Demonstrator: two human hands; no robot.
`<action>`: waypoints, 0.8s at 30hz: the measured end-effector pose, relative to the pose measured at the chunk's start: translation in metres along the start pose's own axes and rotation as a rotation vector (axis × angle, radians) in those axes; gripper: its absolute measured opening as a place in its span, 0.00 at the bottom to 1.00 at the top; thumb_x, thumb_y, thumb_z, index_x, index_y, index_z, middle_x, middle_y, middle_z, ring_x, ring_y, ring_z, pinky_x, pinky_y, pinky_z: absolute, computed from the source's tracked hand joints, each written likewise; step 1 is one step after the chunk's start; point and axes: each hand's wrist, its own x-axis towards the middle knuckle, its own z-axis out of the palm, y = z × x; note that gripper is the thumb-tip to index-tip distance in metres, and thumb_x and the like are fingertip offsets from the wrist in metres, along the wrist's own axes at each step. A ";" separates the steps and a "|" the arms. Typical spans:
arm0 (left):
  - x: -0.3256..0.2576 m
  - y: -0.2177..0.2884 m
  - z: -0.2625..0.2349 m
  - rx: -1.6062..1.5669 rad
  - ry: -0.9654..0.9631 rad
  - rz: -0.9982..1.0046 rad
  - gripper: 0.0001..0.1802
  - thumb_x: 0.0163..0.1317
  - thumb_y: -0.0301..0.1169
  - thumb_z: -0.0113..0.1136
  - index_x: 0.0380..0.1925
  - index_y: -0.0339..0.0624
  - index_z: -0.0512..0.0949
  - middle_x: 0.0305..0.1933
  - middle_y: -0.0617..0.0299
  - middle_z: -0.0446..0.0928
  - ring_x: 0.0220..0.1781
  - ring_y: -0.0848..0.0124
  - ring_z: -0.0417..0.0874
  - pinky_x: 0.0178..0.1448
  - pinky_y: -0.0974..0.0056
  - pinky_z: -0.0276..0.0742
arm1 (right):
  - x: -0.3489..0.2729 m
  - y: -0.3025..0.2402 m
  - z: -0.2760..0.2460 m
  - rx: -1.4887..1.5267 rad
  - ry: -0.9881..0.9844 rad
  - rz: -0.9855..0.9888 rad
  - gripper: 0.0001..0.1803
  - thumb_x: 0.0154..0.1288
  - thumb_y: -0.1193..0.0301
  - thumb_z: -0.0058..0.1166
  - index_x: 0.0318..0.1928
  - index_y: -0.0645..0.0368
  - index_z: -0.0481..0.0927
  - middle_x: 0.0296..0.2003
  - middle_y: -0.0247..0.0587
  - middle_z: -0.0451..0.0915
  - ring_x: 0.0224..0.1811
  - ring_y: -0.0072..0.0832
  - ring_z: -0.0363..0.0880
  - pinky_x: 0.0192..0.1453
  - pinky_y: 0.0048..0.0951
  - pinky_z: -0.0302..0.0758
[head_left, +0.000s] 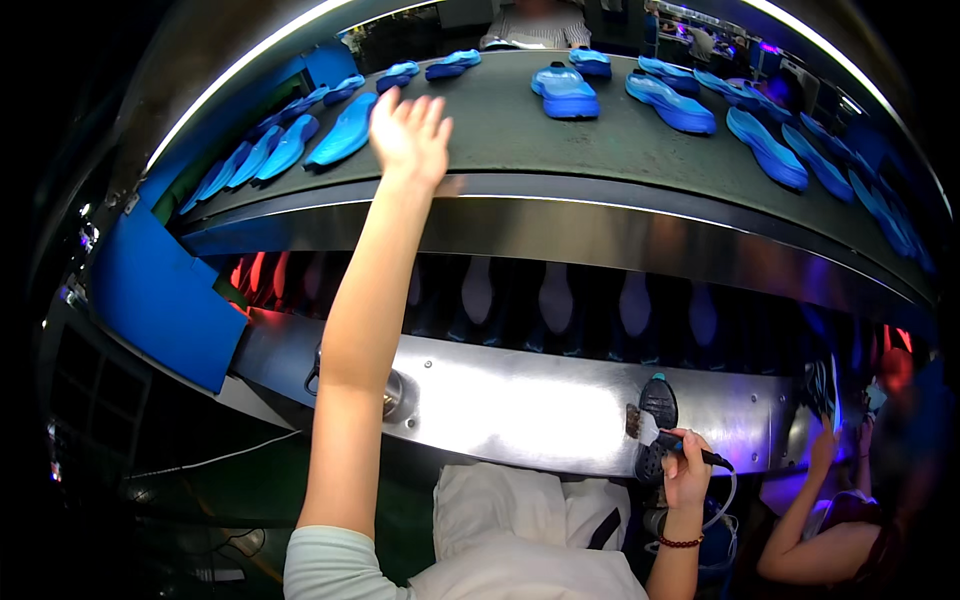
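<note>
My left hand [410,138] is stretched far out over the upper belt, fingers apart and nothing in it. Just left of it lies a blue shoe sole [343,132]; whether the fingertips touch it I cannot tell. My right hand [687,474] grips the black handle of a brush [647,428], from which a pale hose trails. The brush's wide bristles are at a dark, sole-shaped piece [657,399] with a teal tip, which lies on the metal ledge [520,395]. Part of that piece is hidden behind the brush and hand.
More blue soles stand along the green belt [480,120], including a pair [566,92] past my left hand. Below the belt, several pale soles [555,298] sit in a dark lower level. A co-worker's arm [815,500] is at the right; another person [540,25] is across the belt.
</note>
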 end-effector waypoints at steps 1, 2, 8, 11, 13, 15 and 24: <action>-0.001 -0.010 0.020 0.129 -0.103 -0.037 0.43 0.59 0.45 0.47 0.65 0.34 0.40 0.68 0.46 0.46 0.67 0.57 0.55 0.68 0.54 0.49 | 0.001 -0.001 0.000 0.011 0.022 -0.008 0.12 0.64 0.70 0.46 0.36 0.68 0.75 0.33 0.48 0.79 0.14 0.17 0.66 0.19 0.15 0.62; 0.002 -0.023 0.038 0.242 -0.213 -0.067 0.43 0.57 0.45 0.51 0.64 0.35 0.43 0.67 0.43 0.47 0.66 0.57 0.57 0.67 0.54 0.51 | 0.001 0.000 0.000 0.020 0.048 -0.019 0.11 0.64 0.70 0.46 0.37 0.68 0.75 0.34 0.48 0.79 0.16 0.18 0.67 0.20 0.15 0.63; 0.058 -0.106 0.075 1.565 -0.254 0.509 0.51 0.45 0.52 0.58 0.65 0.46 0.45 0.65 0.49 0.54 0.65 0.53 0.57 0.64 0.55 0.57 | 0.005 0.015 -0.002 0.048 0.035 -0.040 0.12 0.59 0.78 0.50 0.45 0.69 0.73 0.44 0.50 0.76 0.34 0.25 0.77 0.38 0.19 0.74; 0.074 -0.127 0.060 2.001 -0.443 0.281 0.43 0.47 0.58 0.53 0.60 0.46 0.60 0.63 0.54 0.60 0.63 0.54 0.62 0.61 0.52 0.61 | 0.009 0.013 -0.007 0.053 0.071 -0.026 0.13 0.57 0.81 0.50 0.45 0.69 0.73 0.45 0.50 0.75 0.37 0.26 0.76 0.40 0.20 0.73; 0.069 -0.115 0.064 2.100 -0.505 0.347 0.37 0.50 0.57 0.51 0.55 0.45 0.66 0.59 0.53 0.66 0.60 0.55 0.65 0.58 0.53 0.64 | 0.009 0.015 -0.009 0.090 0.079 -0.019 0.13 0.56 0.83 0.49 0.44 0.68 0.74 0.45 0.51 0.75 0.39 0.28 0.76 0.43 0.21 0.73; 0.056 -0.105 0.066 2.236 -0.578 0.554 0.29 0.55 0.54 0.50 0.49 0.44 0.70 0.50 0.52 0.73 0.54 0.55 0.72 0.53 0.54 0.69 | 0.016 0.014 -0.003 0.072 0.108 -0.021 0.12 0.57 0.82 0.49 0.43 0.69 0.74 0.44 0.50 0.76 0.42 0.28 0.76 0.45 0.22 0.72; -0.110 -0.041 -0.010 0.410 -0.051 0.575 0.22 0.56 0.37 0.53 0.48 0.34 0.69 0.48 0.51 0.73 0.50 0.61 0.74 0.59 0.56 0.66 | 0.024 0.020 -0.002 0.050 0.098 -0.024 0.12 0.57 0.79 0.50 0.43 0.69 0.74 0.41 0.47 0.77 0.43 0.30 0.75 0.50 0.26 0.70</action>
